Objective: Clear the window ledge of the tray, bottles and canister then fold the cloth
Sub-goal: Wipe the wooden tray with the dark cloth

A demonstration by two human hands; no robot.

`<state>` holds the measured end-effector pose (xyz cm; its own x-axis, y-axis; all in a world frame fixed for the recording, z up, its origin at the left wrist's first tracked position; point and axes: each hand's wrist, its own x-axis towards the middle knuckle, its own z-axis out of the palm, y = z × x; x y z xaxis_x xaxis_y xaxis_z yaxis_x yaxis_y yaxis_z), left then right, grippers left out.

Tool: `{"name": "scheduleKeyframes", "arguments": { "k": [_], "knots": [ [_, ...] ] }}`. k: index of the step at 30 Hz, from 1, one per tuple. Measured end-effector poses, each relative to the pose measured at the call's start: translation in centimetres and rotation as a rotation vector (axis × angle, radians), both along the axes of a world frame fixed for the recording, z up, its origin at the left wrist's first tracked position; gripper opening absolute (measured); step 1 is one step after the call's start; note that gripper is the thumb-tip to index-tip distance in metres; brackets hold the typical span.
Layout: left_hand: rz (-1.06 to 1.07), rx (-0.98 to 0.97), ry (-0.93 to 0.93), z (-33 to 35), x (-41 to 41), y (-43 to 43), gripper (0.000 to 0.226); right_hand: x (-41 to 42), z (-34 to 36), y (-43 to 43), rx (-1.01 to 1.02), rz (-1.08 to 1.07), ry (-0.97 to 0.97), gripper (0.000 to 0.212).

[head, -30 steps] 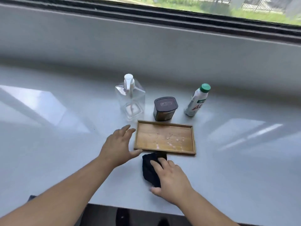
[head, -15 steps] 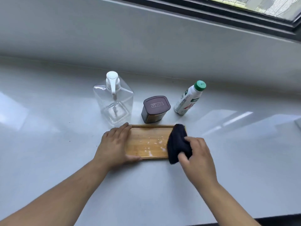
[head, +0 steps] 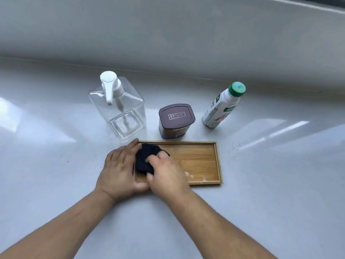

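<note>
A bunched dark cloth (head: 146, 159) is being pinched by the right hand (head: 166, 176) on the wooden tray (head: 201, 161). The tray's left edge is being pressed by the left hand (head: 119, 169), fingers together.

Left forearm: bare, enters from the lower left corner, runs up and to the right, wrist straight.

Left hand (head: 119, 170): palm down, fingers extended and held together, pointing up and right; thumb tucked toward the right hand at the near side. Flat, not curled around anything.

Right forearm: bare, enters from the lower right, runs up and to the left, converging with the left forearm.

Right hand (head: 167, 175): back of hand upward, slightly blurred; fingers bent, closed over a bunched dark cloth (head: 144, 159), pressing it downward.

Relation: the two hands sit just beside each other, left thumb touching or nearly touching the right hand.
</note>
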<state>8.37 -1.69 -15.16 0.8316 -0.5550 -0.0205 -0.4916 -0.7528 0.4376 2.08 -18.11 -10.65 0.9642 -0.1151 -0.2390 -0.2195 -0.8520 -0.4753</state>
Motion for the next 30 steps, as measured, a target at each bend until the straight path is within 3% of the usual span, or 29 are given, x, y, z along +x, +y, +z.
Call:
{"name": "scheduleKeyframes", "arguments": {
  "k": [2,6,9,14,17,22,25,27,30],
  "knots": [
    [-0.007,0.038,0.020,0.0,-0.1,0.0,0.132,-2.3,0.5,-4.3,-0.092,-0.012,0.070,0.036],
    [-0.016,0.046,0.033,0.2,0.2,0.0,0.136,-4.8,1.5,-12.3,-0.259,-0.336,0.159,0.036],
    [-0.021,0.050,0.028,0.0,0.3,0.1,0.135,-5.3,1.6,-10.0,-0.237,-0.188,0.184,0.031],
    [-0.020,0.053,0.015,-0.3,0.2,0.0,0.133,-2.4,0.9,-3.7,0.025,-0.027,0.093,0.042],
    [-0.009,0.054,0.011,-0.4,0.2,-0.2,0.132,-1.8,1.3,-2.0,0.051,0.097,0.094,0.042],
    [-0.027,0.056,0.017,-0.2,0.1,-0.6,0.135,-5.9,3.0,-11.0,-0.167,-0.132,0.275,0.045],
    [-0.027,0.046,0.020,0.0,0.0,-0.7,0.134,-5.8,3.8,-12.9,-0.238,-0.310,0.390,0.022],
    [-0.023,0.037,0.014,0.1,0.2,-0.6,0.133,-3.0,3.3,-10.0,-0.222,-0.299,0.344,0.011],
    [-0.016,0.006,0.001,-0.1,0.3,-0.3,0.128,1.4,1.8,-3.1,-0.060,-0.171,0.150,0.034]
  ]
}}
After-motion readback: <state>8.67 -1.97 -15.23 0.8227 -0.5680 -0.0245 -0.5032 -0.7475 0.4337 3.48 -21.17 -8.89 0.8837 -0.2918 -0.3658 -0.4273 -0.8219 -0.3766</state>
